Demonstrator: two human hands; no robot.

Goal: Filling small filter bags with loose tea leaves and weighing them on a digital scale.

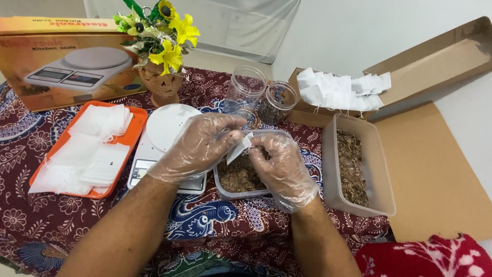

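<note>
Closest to the near edge of the table, both forearms come up over the patterned cloth (215,215), each hand in a loose clear plastic glove. The left hand (197,146) and the right hand (282,166) meet over a small clear tub (241,177) of brown dried bits, and between them they pinch a little white paper sachet (239,149), fingers closed on its edges. It looks held right above the tub so that anything spilled drops back in. The sachet is small, flat, thin and white, tilted with one corner up.

Just left of the hands sits a white kitchen scale (166,138), partly under the left wrist. Farther left, an orange tray (130,131) carries a heap of flat white sachets (84,151). To the right of the tub stands a longer clear container (359,164) with more of the brown material.

Beyond, two clear jars (259,97) stand mid-table, and a cardboard box (435,61) at the far right corner holds crumpled white sachets. At the far left are a boxed scale (61,61) and a pot of yellow flowers (161,46).
</note>
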